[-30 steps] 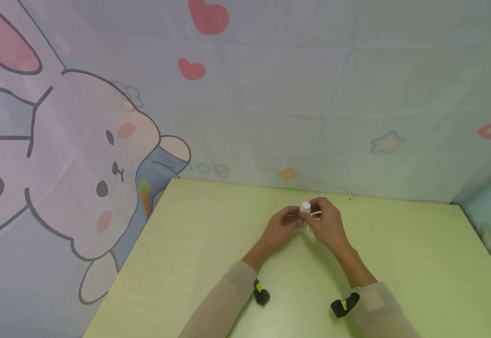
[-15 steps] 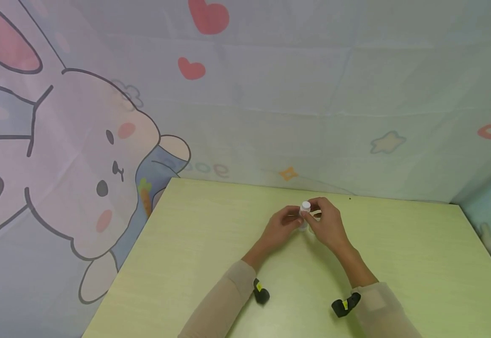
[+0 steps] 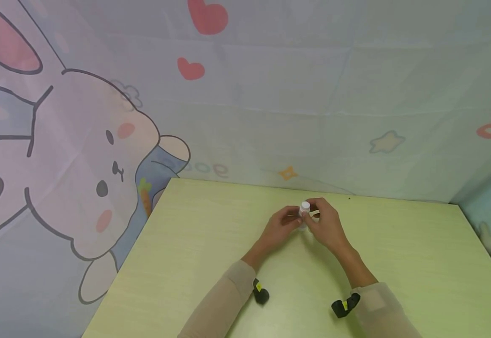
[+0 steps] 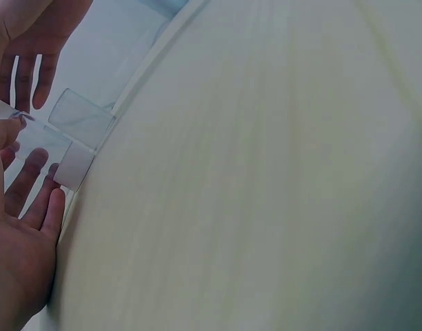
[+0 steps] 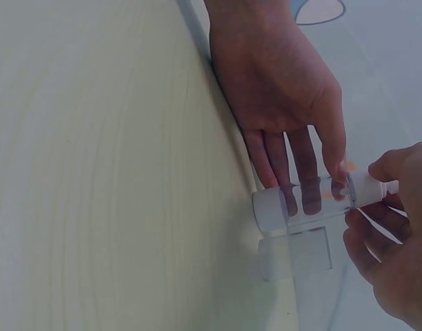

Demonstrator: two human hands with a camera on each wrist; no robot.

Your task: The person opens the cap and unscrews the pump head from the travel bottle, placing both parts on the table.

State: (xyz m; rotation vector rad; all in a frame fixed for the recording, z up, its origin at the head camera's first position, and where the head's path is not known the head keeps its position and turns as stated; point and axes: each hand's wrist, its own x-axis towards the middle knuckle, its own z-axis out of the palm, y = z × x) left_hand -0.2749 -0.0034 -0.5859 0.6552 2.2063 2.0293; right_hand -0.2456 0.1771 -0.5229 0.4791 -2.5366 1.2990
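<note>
A clear cylindrical pump bottle [image 5: 314,200] stands upright on the table, with a white base [image 5: 269,211] and a white collar [image 5: 365,189] under a small white top [image 3: 305,205]. My left hand [image 3: 280,228] holds the bottle's body, its thumb on one side and its fingers around the other. With thumb and fingers, my right hand [image 3: 326,227] pinches the bottle at the white collar. Beside the base, a clear empty cap [image 5: 295,254] stands on the table, apart from both hands; in the left wrist view the same cap [image 4: 81,117] shows beyond the bottle.
The pale yellow-green table [image 3: 211,225] reaches back to a cloth backdrop [image 3: 271,94] printed with a rabbit, hearts and stars. The bottle is near the table's back edge. A black wrist camera [image 3: 261,293] sits at the left cuff, another black wrist camera [image 3: 345,305] at the right.
The gap between my right thumb and fingers has narrowed slightly at the bottle's neck. Bottle and left hand stay in the same place.
</note>
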